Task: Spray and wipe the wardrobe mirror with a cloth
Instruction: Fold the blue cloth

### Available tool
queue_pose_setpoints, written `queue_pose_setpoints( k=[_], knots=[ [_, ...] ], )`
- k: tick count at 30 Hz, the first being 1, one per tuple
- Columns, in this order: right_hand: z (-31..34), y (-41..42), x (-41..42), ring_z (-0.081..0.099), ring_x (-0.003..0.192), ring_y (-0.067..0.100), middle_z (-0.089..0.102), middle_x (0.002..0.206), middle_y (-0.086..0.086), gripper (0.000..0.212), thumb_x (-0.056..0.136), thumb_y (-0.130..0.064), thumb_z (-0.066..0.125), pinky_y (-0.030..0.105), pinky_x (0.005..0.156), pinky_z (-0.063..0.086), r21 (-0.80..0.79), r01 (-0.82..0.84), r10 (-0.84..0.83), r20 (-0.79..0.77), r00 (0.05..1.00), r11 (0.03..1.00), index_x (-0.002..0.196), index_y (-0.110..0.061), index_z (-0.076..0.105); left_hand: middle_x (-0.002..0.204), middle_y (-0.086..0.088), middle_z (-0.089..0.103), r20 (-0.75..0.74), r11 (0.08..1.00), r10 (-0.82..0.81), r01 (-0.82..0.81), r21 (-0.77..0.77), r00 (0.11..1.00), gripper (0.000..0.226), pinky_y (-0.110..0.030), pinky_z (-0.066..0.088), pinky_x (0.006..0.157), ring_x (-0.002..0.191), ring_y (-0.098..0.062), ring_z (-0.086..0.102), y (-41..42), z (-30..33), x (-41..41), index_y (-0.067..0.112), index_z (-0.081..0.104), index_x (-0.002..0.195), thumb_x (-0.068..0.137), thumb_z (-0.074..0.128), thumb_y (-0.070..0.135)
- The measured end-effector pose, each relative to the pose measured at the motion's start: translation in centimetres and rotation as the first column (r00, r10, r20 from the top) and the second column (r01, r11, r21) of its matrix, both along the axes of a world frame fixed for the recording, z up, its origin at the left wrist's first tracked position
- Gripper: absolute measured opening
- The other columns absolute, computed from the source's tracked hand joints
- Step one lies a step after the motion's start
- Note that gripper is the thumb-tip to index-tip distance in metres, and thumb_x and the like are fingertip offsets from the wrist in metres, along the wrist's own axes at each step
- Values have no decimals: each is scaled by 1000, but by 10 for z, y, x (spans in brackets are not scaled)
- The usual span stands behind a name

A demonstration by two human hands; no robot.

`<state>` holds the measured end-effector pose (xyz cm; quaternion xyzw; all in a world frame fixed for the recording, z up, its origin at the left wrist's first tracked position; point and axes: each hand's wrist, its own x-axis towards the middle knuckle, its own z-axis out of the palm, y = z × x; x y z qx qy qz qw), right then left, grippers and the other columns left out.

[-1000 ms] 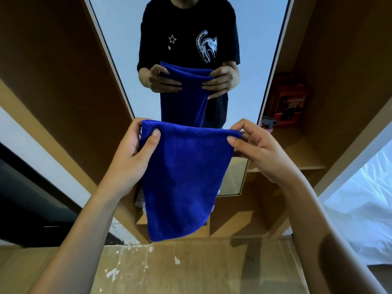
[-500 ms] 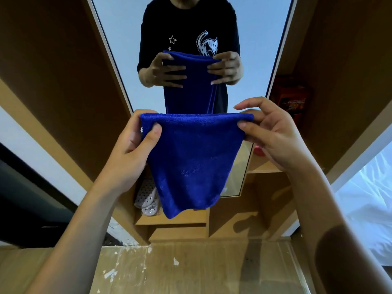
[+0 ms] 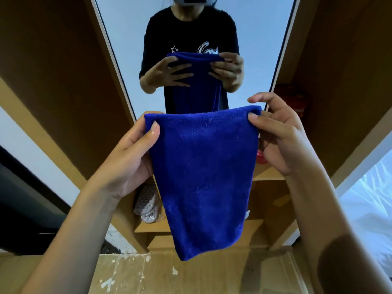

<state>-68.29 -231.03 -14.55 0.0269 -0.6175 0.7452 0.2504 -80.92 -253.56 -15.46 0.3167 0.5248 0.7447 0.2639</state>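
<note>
A blue microfibre cloth [image 3: 203, 177] hangs folded in front of me, stretched between both hands. My left hand [image 3: 129, 158] pinches its top left corner between thumb and fingers. My right hand [image 3: 282, 136] pinches the top right corner, with the index finger raised above the fold. Behind the cloth stands the tall wardrobe mirror [image 3: 261, 45], which reflects a person in a black T-shirt holding the same cloth. No spray bottle is in view.
Brown wardrobe panels [image 3: 53, 66] flank the mirror on both sides. Shelves at the right hold a red item [image 3: 294, 98]. White perforated slippers [image 3: 147, 205] lie on a low shelf. A paint-flecked wooden floor [image 3: 161, 274] is below, and white bedding [image 3: 369, 211] lies at the right.
The camera has tilted up, showing more of the mirror. Both hands keep their pinch on the cloth's top edge, and the cloth hangs longer than half a second ago.
</note>
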Motion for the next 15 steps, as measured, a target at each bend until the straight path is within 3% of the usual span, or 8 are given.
queue_pose_setpoints(
  k=[2, 6, 8, 10, 13, 15],
  knots=[
    [6, -4, 3, 60, 74, 11, 64, 79, 0, 23, 89, -8, 54, 23, 59, 49, 22, -33, 33, -29, 999, 999, 110, -13, 50, 90, 8, 71, 88, 998, -40, 36, 46, 995, 26, -28, 57, 60, 81, -10, 70, -6, -1, -4, 35, 71, 87, 85, 45, 33],
    [18, -15, 5, 57, 72, 18, 64, 78, 4, 21, 87, -8, 57, 27, 56, 44, 62, -90, 92, -27, 995, 994, 106, -15, 52, 107, -6, 64, 292, 935, -344, 298, 191, 893, 25, -30, 58, 68, 89, -21, 66, -9, -17, -25, 19, 62, 110, 98, 48, 36],
    [20, -21, 3, 56, 68, 19, 66, 79, 7, 20, 88, -5, 56, 26, 51, 41, 65, -123, 123, -11, 992, 990, 105, -14, 52, 122, -16, 56, 451, 950, -306, 237, 204, 838, 39, -39, 52, 91, 112, -30, 55, -11, -28, -25, 7, 57, 121, 102, 41, 37],
    [18, -26, 0, 54, 66, 26, 66, 80, 12, 19, 88, -3, 57, 27, 49, 39, 71, -139, 138, 9, 990, 988, 103, -14, 53, 128, -19, 53, 538, 968, -242, 165, 187, 808, 49, -47, 40, 104, 126, -35, 45, -10, -42, -25, 4, 56, 122, 101, 38, 45],
    [15, -32, -4, 44, 73, 34, 58, 85, 23, 17, 86, -4, 60, 29, 49, 33, 74, -144, 141, 40, 989, 987, 99, -15, 55, 132, -15, 54, 605, 933, -357, 246, 262, 712, 69, -47, 33, 108, 130, -33, 44, -2, -66, -23, 8, 58, 124, 98, 22, 60],
    [14, -35, -5, 42, 73, 32, 57, 87, 24, 17, 85, -6, 61, 29, 49, 31, 69, -141, 137, 53, 989, 988, 96, -17, 56, 132, -18, 54, 631, 944, -331, 250, 217, 702, 69, -46, 40, 104, 124, -33, 50, 5, -80, -24, 8, 52, 133, 99, 18, 58]
  ],
)
